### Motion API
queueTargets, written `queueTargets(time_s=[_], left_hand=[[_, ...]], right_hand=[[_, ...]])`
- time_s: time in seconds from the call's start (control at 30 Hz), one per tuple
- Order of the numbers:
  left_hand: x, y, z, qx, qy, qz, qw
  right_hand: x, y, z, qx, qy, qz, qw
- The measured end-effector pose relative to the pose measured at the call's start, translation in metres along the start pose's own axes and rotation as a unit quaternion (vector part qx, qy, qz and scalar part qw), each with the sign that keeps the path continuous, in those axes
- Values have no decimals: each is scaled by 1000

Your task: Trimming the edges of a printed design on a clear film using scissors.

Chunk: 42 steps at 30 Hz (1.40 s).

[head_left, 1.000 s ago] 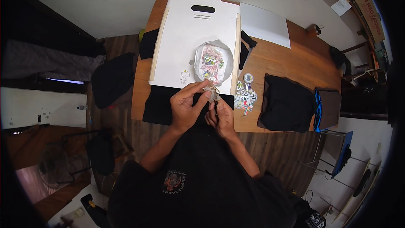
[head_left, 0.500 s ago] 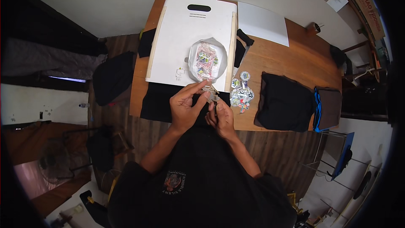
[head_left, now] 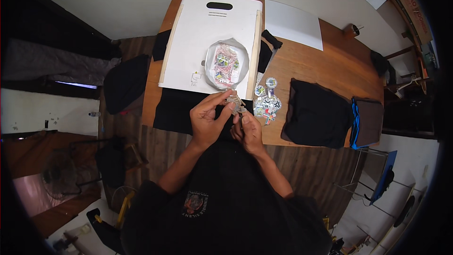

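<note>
The pale scrap [head_left: 235, 104], slanted lengthwise toward the upper left, is pinched at the fingertips by the left hand [head_left: 205, 119]; the right hand's [head_left: 250, 134] hold cannot be discerned.

Beyond your left hand [head_left: 206, 118] and right hand [head_left: 249, 133], a pale wall [head_left: 127, 0] backs the wooden table [head_left: 306, 61]. Brown plank floor [head_left: 158, 153] shows on both sides of them. Well left of your left hand hangs grey cloth [head_left: 47, 68]; well right of your right hand, a blue panel [head_left: 383, 177] leans near a whitish wall [head_left: 413, 153]. Soft, dim light covers your room.
</note>
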<state>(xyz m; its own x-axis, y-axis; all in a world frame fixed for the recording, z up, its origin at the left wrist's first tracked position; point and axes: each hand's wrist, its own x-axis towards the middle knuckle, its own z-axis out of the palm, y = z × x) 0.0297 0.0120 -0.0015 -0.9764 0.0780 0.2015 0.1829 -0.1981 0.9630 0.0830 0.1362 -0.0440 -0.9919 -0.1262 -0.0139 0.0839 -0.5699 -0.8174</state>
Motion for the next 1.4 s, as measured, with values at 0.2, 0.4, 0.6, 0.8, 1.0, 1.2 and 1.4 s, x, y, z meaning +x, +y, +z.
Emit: queueTargets(time_s=[0.2,0.4,0.6,0.8,1.0,1.2,1.4], left_hand=[[1,-2,-2,4,3,21,1000],[6,-8,-3,29,-1,34,999],[7,-7,-2,36,13,30,999],[6,-14,-5,51,7,27,998],[6,-14,-2,64,10,31,997],[3,-14,-1,70,10,16,997],[0,-15,0,83,2,32,996]], right_hand=[[0,5,-5,4,-14,13,1000],[8,5,-8,4,-16,8,1000],[13,8,-16,5,-40,7,999],[16,11,-29,-6,-70,16,997],[18,5,-31,-20,-78,20,997],[14,6,-33,-19,-69,30,997],[15,-1,-32,-27,-74,25,997]])
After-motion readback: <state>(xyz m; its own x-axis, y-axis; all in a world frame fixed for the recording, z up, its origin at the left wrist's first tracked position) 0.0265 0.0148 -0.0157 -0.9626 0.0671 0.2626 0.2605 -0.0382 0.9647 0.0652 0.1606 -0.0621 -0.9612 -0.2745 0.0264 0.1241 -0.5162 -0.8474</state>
